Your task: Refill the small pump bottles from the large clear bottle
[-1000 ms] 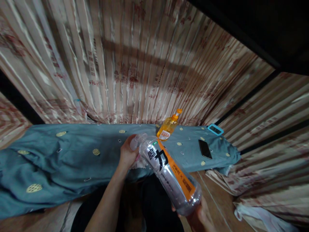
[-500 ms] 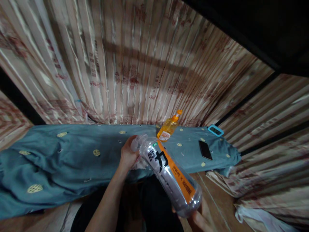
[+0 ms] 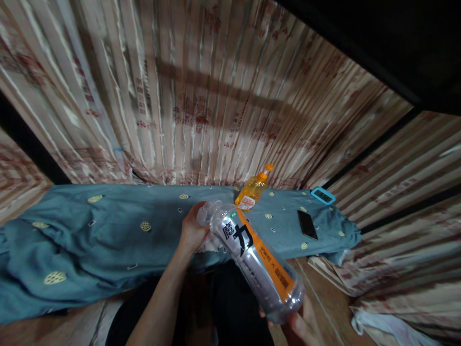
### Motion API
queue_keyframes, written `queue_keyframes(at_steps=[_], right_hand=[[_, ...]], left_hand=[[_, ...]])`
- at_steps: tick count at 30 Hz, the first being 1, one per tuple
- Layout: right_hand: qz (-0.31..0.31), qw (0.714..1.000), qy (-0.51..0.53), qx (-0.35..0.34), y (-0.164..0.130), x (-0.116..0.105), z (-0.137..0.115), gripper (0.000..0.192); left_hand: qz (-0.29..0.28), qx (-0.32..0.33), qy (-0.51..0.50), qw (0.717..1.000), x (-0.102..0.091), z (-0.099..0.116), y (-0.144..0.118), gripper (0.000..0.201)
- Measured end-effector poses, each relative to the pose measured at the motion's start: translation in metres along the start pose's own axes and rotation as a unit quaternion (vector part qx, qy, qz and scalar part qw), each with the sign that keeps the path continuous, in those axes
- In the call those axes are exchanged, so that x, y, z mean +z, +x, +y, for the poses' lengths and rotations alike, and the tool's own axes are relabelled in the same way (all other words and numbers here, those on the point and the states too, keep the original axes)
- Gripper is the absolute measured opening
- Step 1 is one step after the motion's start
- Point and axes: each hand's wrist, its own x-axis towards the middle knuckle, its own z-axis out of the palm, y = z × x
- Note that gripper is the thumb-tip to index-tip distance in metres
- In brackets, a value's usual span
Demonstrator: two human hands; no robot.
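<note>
A large clear plastic bottle (image 3: 257,269) with a silver and orange label lies tilted across my lap area, its neck toward the upper left. My right hand (image 3: 293,327) grips it from below at the base. At the neck end, my left hand (image 3: 192,228) is closed around a small clear plastic piece (image 3: 204,214) that meets the bottle's mouth; its exact kind is hard to make out. Some pale crumpled material (image 3: 211,243) shows under the left hand. Just beyond the bottle's neck stands a pump bottle (image 3: 249,192) of yellow liquid with an orange top.
A bench-like surface under a blue-green patterned cloth (image 3: 118,240) runs across the view. On its right side lie a black phone (image 3: 307,224) and a blue-rimmed digital clock (image 3: 323,195). Pleated curtains (image 3: 194,96) hang behind and to the right. Tiled floor (image 3: 320,298) shows below.
The hands keep the same hold on the bottle. Everything has shifted very slightly rightward in view, with no clear movement of the objects themselves.
</note>
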Motion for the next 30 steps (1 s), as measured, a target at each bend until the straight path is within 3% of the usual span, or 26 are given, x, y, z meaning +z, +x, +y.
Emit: queue_keyframes(at_steps=[4,8,20,30], right_hand=[[-0.008,1.000,-0.010,0.003,0.006,-0.014,0.014,0.082],[-0.008,1.000,-0.019,0.004,0.008,-0.019,0.016,0.076],[0.014,1.000,-0.025,0.006,0.007,-0.012,0.007,0.086],[0.020,1.000,-0.020,-0.001,0.007,-0.007,-0.001,0.080]], left_hand=[[0.003,0.000,0.003,1.000,0.002,-0.001,0.000,0.055],[0.009,-0.005,0.008,1.000,0.002,-0.001,0.000,0.057],[0.006,-0.001,-0.002,1.000,0.001,0.000,0.001,0.055],[0.000,-0.006,-0.004,1.000,0.000,0.001,0.001,0.054]])
